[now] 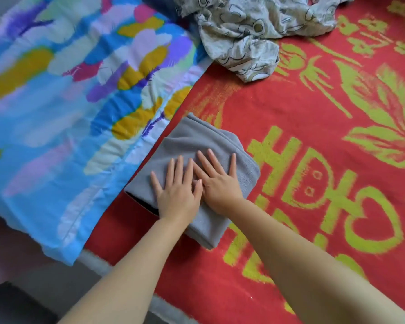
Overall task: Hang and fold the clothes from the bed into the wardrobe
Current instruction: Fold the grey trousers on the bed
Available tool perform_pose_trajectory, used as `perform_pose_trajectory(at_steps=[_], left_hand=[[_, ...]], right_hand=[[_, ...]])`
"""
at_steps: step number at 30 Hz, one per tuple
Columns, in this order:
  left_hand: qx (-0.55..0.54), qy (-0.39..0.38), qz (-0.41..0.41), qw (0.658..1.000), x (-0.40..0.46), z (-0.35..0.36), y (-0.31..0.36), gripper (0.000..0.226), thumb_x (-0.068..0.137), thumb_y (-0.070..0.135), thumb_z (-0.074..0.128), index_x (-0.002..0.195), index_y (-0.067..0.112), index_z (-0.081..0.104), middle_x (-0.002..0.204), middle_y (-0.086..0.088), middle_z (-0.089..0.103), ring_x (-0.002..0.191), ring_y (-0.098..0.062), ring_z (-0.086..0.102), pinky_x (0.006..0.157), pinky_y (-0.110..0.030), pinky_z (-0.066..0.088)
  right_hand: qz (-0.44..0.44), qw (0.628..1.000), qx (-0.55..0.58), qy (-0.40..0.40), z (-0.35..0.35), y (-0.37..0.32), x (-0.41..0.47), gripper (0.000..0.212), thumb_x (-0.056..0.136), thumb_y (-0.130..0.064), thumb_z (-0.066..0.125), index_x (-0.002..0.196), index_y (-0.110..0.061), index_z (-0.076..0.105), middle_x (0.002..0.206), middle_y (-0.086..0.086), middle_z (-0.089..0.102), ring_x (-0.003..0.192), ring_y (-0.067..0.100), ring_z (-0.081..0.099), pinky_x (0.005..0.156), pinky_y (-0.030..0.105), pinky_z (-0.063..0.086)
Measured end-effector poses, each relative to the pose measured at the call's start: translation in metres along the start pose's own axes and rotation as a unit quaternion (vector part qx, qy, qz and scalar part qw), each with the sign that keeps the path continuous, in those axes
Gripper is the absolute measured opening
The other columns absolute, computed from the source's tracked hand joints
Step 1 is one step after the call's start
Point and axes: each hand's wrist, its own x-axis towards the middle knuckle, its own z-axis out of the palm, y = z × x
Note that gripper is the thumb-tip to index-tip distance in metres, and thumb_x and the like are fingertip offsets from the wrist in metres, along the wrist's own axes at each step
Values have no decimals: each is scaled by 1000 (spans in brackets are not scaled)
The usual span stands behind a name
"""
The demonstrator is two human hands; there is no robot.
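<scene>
both hands, left hand (177, 195) and right hand (218, 185), press flat with straight fingers on the folded grey garment (197, 146) lying on the bed's red blanket (302, 127). it looks soft and light; better to lift it from below at both side edges.

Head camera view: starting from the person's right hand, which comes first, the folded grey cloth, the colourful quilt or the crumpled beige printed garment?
1. Folded grey cloth: directly under the right hand, which presses flat on it.
2. Colourful quilt: to the left, beside the cloth.
3. Crumpled beige printed garment: farthest, at the top of the red blanket.
</scene>
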Motion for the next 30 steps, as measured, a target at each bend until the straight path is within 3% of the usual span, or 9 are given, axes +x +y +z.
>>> perform_pose_trajectory(at_steps=[4, 7, 11, 13, 15, 19, 23, 26, 30], left_hand=[[19, -18, -32, 999, -9, 35, -14, 59, 90, 40, 32, 146, 21, 37, 154, -6, 32, 143, -26, 28, 105, -70, 13], [35, -48, -37, 998, -10, 34, -13, 59, 93, 40, 35, 149, 22, 31, 157, -5, 25, 145, -25, 21, 106, -70, 8], [36, -84, -70, 993, -17, 16, 3, 68, 92, 41, 43, 152, 18, 20, 160, -11, 11, 148, -24, 4, 106, -68, -8], [54, -91, -20, 994, -31, 9, 25, 76, 90, 48, 41, 152, 13, 15, 159, -15, 10, 148, -24, 3, 106, -66, -12], [52, -119, 9, 992, -54, 11, 49, 89, 87, 57, 43, 153, 10, 5, 159, -17, 0, 148, -25, -4, 105, -66, -15], [83, -134, -28, 987, -71, 27, 63, 104, 83, 60, 51, 151, 10, -10, 156, -19, -18, 144, -29, -20, 102, -67, -19], [92, -118, -39, 988, -51, 27, 54, 105, 81, 57, 58, 152, 13, -6, 159, -17, -6, 147, -26, -9, 106, -68, -9], [62, -106, -81, 989, -60, 16, 60, 109, 79, 58, 61, 152, 16, -9, 159, -16, 7, 148, -24, 4, 108, -67, -2], [24, -24, -139, 990, -84, -28, 62, 98, 79, 53, 62, 152, 23, 5, 150, -1, 31, 140, -15, 26, 111, -63, 4]], right_hand=[[11, 1000, -18, 11, 12, 51, 0, 52, 102, -45, 28, 148, -39, 5, 153, -18, -8, 145, 16, -12, 107, 68, -14], [-1, 999, -1, -50, 9, 57, 2, 56, 102, -33, 31, 151, -38, 4, 157, -17, -7, 147, 15, -10, 110, 67, -8], [-156, 986, -59, -27, -10, 85, -24, 83, 78, -5, 52, 152, -25, 20, 160, -4, 10, 148, 21, 5, 113, 63, -5], [-210, 968, -135, -13, -8, 101, -54, 92, 68, -4, 63, 151, -23, 26, 158, 1, 19, 146, 25, 16, 110, 67, 9], [-203, 963, -176, -21, 2, 104, -74, 97, 67, -6, 71, 151, -25, 25, 157, 1, 20, 143, 28, 22, 105, 72, 16], [-199, 962, -178, 53, 17, 88, -41, 86, 76, -22, 74, 149, -27, 29, 156, 1, 28, 142, 29, 29, 104, 74, 18], [-199, 968, -129, 78, -1, 77, -14, 53, 84, -16, 64, 135, -24, 56, 139, 2, 54, 127, 35, 51, 92, 66, 42], [-167, 976, -137, -24, -27, 57, -26, 47, 95, -21, 51, 141, -27, 44, 147, -6, 44, 135, 29, 40, 93, 48, 39], [-167, 976, -134, -39, -95, 7, -36, 37, 90, -22, 51, 126, -32, 53, 126, -11, 58, 115, 24, 54, 70, 32, 32]])
